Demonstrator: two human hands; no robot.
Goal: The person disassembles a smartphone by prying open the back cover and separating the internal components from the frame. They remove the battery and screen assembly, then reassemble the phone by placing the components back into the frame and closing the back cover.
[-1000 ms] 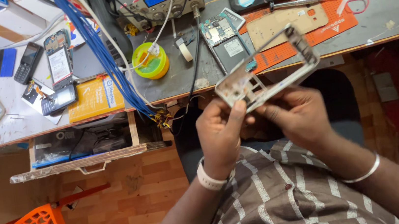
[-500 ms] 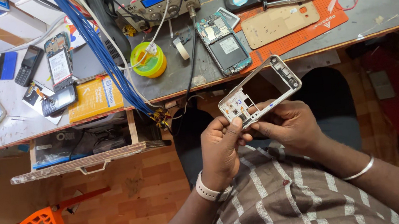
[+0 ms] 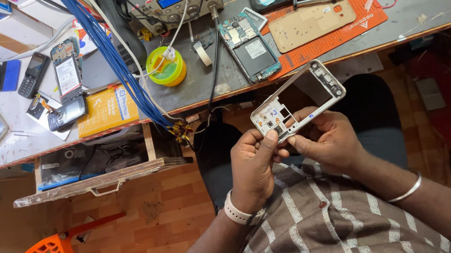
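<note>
Fingers of left hand [image 3: 253, 165] and right hand [image 3: 324, 139] pinch silver phone frame [image 3: 296, 100]; yellow booklet [image 3: 107, 107] at ten o'clock.

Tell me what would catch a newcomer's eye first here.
Both hands, left hand and right hand, grip a silver phone frame over the lap. Behind it on the workbench lies an opened phone beside an orange mat, with blue cables trailing over the edge.

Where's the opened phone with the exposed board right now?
In the head view, the opened phone lies on the workbench just left of the orange mat, beyond the phone frame held in both hands.
</note>
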